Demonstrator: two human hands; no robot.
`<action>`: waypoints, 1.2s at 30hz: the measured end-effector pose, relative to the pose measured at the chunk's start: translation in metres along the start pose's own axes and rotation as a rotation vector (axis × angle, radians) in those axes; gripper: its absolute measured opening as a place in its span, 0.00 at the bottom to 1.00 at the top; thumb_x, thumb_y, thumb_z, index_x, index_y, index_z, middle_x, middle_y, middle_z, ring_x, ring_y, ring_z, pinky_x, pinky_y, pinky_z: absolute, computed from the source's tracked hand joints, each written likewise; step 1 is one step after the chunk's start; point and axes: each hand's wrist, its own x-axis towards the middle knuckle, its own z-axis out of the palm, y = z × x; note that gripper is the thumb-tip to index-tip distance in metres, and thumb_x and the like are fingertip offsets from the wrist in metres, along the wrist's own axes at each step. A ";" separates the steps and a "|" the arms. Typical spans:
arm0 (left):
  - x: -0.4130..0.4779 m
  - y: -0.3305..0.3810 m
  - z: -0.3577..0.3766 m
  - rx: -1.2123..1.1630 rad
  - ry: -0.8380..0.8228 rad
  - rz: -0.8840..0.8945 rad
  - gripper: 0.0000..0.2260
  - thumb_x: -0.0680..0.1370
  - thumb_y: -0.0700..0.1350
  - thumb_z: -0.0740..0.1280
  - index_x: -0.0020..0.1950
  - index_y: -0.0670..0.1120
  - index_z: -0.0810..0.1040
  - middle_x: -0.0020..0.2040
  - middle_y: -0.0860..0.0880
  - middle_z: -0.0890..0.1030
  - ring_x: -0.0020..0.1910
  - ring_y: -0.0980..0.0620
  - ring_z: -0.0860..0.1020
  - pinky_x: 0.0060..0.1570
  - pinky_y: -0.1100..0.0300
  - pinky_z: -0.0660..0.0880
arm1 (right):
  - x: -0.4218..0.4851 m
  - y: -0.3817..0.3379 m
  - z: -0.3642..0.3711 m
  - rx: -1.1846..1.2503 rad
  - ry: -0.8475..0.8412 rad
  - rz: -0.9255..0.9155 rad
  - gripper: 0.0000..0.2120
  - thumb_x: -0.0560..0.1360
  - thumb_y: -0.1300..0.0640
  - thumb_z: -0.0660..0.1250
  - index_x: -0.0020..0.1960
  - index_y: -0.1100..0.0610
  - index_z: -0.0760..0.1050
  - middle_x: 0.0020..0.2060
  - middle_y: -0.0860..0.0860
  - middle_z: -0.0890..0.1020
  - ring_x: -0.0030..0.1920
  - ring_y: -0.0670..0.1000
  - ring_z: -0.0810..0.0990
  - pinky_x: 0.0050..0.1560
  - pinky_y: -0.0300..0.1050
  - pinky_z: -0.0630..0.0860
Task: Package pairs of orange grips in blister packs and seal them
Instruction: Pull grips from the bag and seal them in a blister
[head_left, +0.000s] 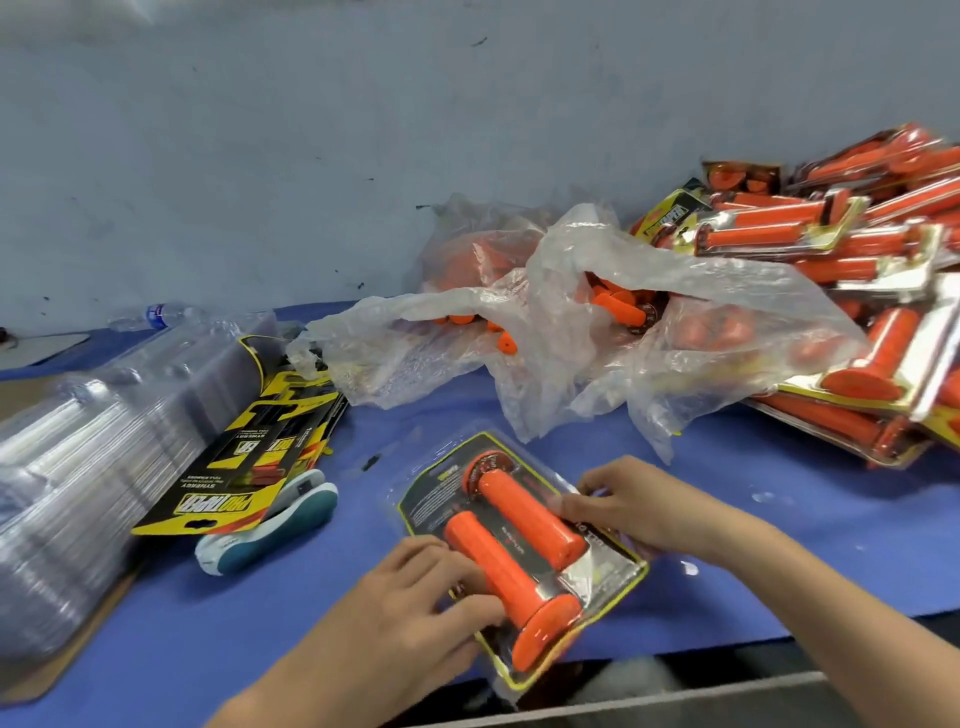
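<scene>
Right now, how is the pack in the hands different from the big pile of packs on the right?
The held pack lies alone at the front edge of the table; the pile of packs is heaped crookedly at the far right. The left hand and right hand hold the held pack; no hand touches the pile of packs. Both have orange grips on yellow-and-black card under clear plastic.

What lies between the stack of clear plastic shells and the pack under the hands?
Head view: yellow-and-black printed cards beside the stack, then a teal-and-white object, then bare blue table up to the pack.
</scene>
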 end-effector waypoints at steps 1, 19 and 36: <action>0.004 0.001 0.003 0.024 0.020 0.029 0.09 0.75 0.42 0.71 0.53 0.51 0.75 0.45 0.51 0.78 0.43 0.51 0.77 0.49 0.57 0.76 | 0.005 -0.001 0.000 -0.031 -0.007 -0.013 0.23 0.72 0.36 0.68 0.38 0.57 0.78 0.22 0.49 0.73 0.22 0.48 0.70 0.23 0.36 0.65; 0.047 0.001 0.033 0.135 0.116 -0.021 0.08 0.82 0.48 0.66 0.44 0.50 0.81 0.40 0.52 0.77 0.38 0.50 0.75 0.39 0.57 0.73 | -0.066 0.026 0.043 -0.816 0.659 -0.789 0.09 0.79 0.55 0.64 0.40 0.52 0.76 0.36 0.48 0.74 0.35 0.51 0.73 0.38 0.44 0.75; -0.021 -0.064 -0.002 0.207 0.029 -0.177 0.14 0.81 0.54 0.61 0.42 0.49 0.80 0.42 0.55 0.79 0.40 0.51 0.77 0.41 0.54 0.75 | -0.060 0.036 0.024 -0.868 0.617 -0.775 0.05 0.78 0.55 0.64 0.45 0.51 0.77 0.39 0.47 0.74 0.39 0.53 0.77 0.58 0.45 0.71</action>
